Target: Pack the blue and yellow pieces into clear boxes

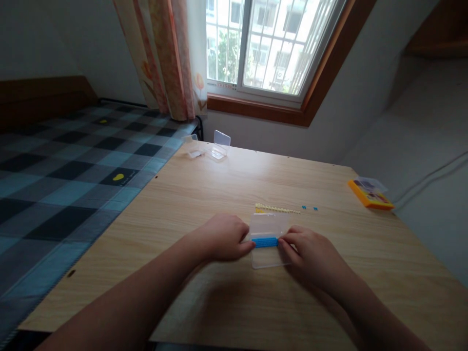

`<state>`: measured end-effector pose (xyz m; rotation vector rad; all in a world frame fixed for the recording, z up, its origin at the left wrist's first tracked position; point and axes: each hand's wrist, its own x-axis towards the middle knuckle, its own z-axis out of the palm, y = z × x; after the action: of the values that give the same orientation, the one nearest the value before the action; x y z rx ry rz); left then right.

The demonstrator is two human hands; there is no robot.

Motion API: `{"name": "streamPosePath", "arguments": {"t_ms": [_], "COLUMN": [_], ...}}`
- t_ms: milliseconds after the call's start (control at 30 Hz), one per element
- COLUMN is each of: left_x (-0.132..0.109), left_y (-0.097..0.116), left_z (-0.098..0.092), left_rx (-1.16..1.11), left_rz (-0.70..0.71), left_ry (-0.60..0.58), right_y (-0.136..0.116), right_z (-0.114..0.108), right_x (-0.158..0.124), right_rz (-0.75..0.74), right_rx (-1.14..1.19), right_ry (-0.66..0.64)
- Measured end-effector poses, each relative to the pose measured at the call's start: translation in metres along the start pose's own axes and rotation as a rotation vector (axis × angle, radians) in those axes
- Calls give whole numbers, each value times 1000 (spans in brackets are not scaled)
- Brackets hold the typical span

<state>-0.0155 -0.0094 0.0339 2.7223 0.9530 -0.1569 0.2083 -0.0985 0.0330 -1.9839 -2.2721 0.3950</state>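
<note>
Wood table (226,195): both hands pinch blue strip (265,242) on clear case (268,241).

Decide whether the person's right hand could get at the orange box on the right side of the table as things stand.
Probably yes. The right hand rests at the blue strip on the clear case, and only bare table lies between it and the orange box, though it is a long stretch.

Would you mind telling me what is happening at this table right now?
A person's left hand and right hand pinch the two ends of a blue strip lying in an open clear plastic case on the wooden table. Behind it lie a row of pale beads and some loose blue bits. An orange box sits at the right edge.
</note>
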Motion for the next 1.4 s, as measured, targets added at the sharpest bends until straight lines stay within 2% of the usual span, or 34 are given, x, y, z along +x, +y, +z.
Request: {"name": "streamPosePath", "arguments": {"t_ms": [633,733,833,967,1033,1400], "left_x": [-3,-8,-13,-11,-7,5], "left_y": [3,9,22,41,46,51], "left_z": [-3,-8,-11,-2,6,26], "left_rx": [31,62,80,115,127,172], "left_rz": [-32,-21,60,246,296,261], "left_ry": [4,21,60,111,113,120], "right_y": [0,2,2,1,0,-1], "right_z": [-1,-3,-4,-5,-6,-3], "right_x": [0,0,-1,0,0,0], "right_rz": [-2,-1,0,11,25,-17], "right_rx": [8,19,5,-34,-51,-113], "right_ry": [-3,6,14,-3,-13,-25]}}
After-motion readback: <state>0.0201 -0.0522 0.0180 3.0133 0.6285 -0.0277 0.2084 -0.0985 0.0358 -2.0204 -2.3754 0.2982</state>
